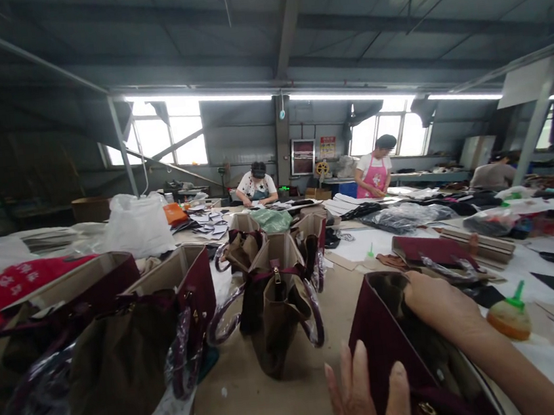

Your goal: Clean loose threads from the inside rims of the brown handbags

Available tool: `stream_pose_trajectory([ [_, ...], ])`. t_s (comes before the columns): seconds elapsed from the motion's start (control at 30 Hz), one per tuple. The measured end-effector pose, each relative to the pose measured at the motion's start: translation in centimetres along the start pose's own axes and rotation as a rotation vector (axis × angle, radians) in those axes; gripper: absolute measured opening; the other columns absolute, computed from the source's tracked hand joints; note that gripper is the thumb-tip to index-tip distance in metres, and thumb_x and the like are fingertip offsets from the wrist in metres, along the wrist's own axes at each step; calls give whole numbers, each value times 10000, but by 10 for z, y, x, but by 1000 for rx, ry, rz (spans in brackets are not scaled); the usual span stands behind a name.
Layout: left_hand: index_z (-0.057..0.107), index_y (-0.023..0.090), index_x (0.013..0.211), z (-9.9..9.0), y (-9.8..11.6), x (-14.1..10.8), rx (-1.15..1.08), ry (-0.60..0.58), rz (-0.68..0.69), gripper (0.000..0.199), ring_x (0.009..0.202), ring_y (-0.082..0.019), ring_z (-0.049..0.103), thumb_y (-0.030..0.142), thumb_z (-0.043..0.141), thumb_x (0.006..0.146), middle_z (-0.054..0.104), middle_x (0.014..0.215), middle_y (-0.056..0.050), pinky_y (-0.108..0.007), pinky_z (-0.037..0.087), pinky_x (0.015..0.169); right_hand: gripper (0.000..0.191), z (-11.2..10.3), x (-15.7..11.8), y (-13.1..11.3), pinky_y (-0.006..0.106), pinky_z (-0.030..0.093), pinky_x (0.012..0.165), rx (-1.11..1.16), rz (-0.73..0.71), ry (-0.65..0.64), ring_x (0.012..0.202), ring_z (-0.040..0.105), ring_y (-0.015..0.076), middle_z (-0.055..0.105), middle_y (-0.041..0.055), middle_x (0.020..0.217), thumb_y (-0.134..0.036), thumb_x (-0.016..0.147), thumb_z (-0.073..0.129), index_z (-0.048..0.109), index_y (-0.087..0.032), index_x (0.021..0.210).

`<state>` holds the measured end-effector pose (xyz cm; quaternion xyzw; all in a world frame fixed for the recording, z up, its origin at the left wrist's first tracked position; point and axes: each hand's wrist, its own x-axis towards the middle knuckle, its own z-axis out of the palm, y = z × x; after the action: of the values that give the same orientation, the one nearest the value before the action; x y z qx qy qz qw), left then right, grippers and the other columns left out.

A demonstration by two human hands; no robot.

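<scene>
A dark maroon bag [387,341] with a dark lining stands open at the lower right, a small gold-coloured metal fitting near its bottom edge. My left hand [371,396] is at its left side, fingers spread and pointing up, near or against the outer wall. My right hand [438,299] reaches over the far end of the bag, its fingers bent at the rim and partly hidden inside, so what they hold cannot be made out. To the left, a maroon and beige bag [279,299] stands with its brown lining pulled out and handles wrapped in clear plastic.
More bags [121,376] with linings hanging out stand at the left. A glue bottle [509,318] with a green nozzle is beside my right forearm. A flat maroon piece [430,251] lies beyond. Two people [257,186] [375,171] work across the table; another person sits far right.
</scene>
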<state>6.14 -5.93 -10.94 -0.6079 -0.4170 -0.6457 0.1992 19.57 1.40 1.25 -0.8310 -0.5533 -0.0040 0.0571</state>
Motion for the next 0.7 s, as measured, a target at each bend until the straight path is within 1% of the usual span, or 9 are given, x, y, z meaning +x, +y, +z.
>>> stream_pose_trajectory([
  [0.07,475,195,1113,-8,-15,2,17,-178,69,465,1150,-306,386,308,605,681,424,1228,-158,-457,359,909,361,3,1,0,418,430,672,-15,-7,47,828,589,328,618,173,901,-232,812,250,565,-174,978],
  [0.13,468,182,1133,-12,-24,7,-24,-253,114,480,1165,-305,371,375,562,704,431,1230,-160,-454,356,920,359,8,3,1,430,430,698,-36,-73,154,830,588,316,615,168,922,-215,811,272,550,-158,1031],
  [0.3,564,122,966,-8,-22,29,-295,-90,256,386,1040,-251,509,411,362,809,635,901,-122,-494,184,1017,407,11,4,-3,372,374,871,12,-492,469,1025,489,235,544,162,1092,-55,742,322,515,-88,1099],
  [0.37,577,101,913,-10,-19,42,-350,-133,352,350,972,-225,553,347,343,827,647,805,-98,-455,224,1017,385,0,-11,-12,363,340,915,147,-626,503,1065,454,215,524,149,1125,-85,777,312,506,-96,1110],
  [0.43,587,96,862,-15,-18,57,-369,-223,459,261,909,-193,581,245,378,813,644,754,-70,-376,324,980,348,-16,-36,-25,347,349,910,330,-749,377,1064,453,205,524,113,1130,-227,844,319,485,-140,1137],
  [0.5,589,104,777,-21,-19,71,-417,-273,554,208,825,-162,600,170,393,792,637,706,-49,-304,409,906,336,-32,-65,-39,285,405,833,486,-851,102,969,512,179,572,72,1049,-326,865,321,514,-173,1094],
  [0.6,566,127,666,-32,-22,84,-514,-290,603,233,661,-106,596,134,376,801,624,633,-16,-208,472,777,362,-43,-99,-51,174,413,553,488,-983,-269,637,534,111,600,14,730,-362,880,294,586,-164,794],
  [0.63,563,132,651,-35,-23,87,-525,-307,605,232,631,-95,588,123,383,798,618,611,-4,-186,476,749,390,-43,-105,-52,168,379,496,456,-990,-293,564,498,97,571,2,652,-368,882,286,566,-157,710],
  [0.7,577,130,669,-44,-24,93,-499,-357,596,183,673,-99,592,103,425,768,627,635,-3,-182,471,760,409,-41,-110,-49,184,344,480,405,-962,-179,521,451,93,527,-3,596,-379,881,281,523,-151,643],
])
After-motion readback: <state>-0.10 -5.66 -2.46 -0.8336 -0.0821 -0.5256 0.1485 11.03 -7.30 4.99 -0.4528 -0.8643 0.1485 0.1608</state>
